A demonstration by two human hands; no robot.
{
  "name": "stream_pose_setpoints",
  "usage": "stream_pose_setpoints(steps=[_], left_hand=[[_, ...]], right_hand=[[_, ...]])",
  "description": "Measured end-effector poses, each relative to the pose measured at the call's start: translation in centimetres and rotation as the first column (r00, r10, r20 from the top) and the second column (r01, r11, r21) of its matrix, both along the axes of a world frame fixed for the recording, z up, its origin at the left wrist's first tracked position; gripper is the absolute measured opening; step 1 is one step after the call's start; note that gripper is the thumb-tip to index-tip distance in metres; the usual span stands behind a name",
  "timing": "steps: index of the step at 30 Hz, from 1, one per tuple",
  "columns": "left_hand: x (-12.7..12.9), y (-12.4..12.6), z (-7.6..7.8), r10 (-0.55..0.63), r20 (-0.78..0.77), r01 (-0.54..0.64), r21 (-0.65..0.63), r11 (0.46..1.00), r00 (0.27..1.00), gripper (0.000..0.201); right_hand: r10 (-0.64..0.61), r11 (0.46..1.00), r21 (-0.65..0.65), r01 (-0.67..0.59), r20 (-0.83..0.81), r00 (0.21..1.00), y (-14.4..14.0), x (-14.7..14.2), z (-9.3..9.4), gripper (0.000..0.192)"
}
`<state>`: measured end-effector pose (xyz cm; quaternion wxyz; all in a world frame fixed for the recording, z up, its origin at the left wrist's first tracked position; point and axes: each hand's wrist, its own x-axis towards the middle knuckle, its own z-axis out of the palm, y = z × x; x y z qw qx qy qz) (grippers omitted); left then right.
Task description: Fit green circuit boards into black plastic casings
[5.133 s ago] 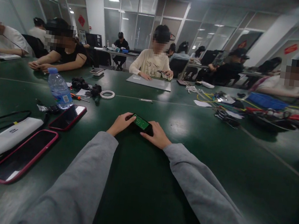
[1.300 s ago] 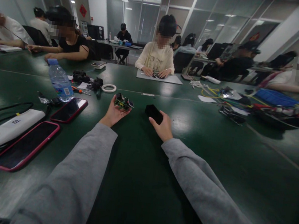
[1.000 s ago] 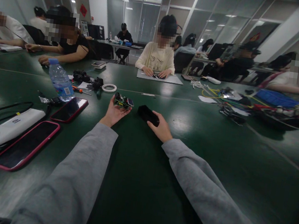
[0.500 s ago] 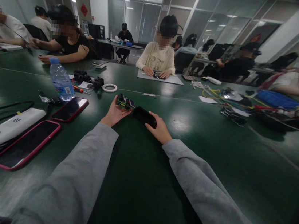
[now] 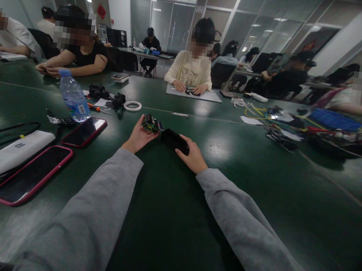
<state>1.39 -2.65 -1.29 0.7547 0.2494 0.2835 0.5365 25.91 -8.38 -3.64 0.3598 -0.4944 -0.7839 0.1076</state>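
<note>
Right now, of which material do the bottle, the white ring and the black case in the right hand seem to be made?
Bottle: likely clear, glossy plastic, by its see-through wall.
White ring: perhaps tape or plastic, smooth and pale.
Black case: probably matte plastic, barely reflecting light.

The smooth bench [image 5: 244,184] looked glossy, the black case [image 5: 174,141] matt.
The bottle [image 5: 74,97] was clear, shiny plastic, the white device [image 5: 15,151] smooth plastic, the nearer phone [image 5: 34,174] glassy, the grey sleeve [image 5: 92,204] matt cloth.

"01" or "10" on white device [image 5: 15,153]
</note>
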Motion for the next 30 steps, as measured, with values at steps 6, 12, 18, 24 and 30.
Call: stream_pose_setpoints(steps=[6, 12, 18, 24, 30], left_hand=[[-0.05, -0.04, -0.06, 0.002, -0.006, -0.002, 0.028, 1.000, 1.000, 0.045], [-0.08, -0.02, -0.08, -0.017, 0.018, 0.016, 0.046, 0.999, 1.000, 0.044], [-0.01, -0.21, 0.01, -0.022, -0.003, 0.022, 0.083, 0.996, 1.000, 0.046], [0.28, -0.58, 0.41, 0.031, 0.002, -0.031, 0.080, 0.996, 1.000, 0.044], [0.32, -0.70, 0.43, 0.046, 0.003, -0.046, 0.105, 0.993, 0.999, 0.044]], right_hand=[[-0.006, 1.000, -0.005, 0.006, 0.006, 1.000, -0.22, -0.13, 0.22, 0.060], [0.002, 1.000, 0.012, -0.002, 0.007, 1.000, -0.02, -0.06, 0.00, 0.060], [0.004, 1.000, 0.004, -0.004, 0.016, 1.000, -0.01, 0.02, 0.01, 0.060], [0.005, 1.000, 0.004, -0.005, 0.005, 1.000, -0.20, -0.16, 0.22, 0.059], [0.008, 1.000, -0.002, -0.008, 0.006, 1.000, -0.28, -0.15, 0.30, 0.059]])
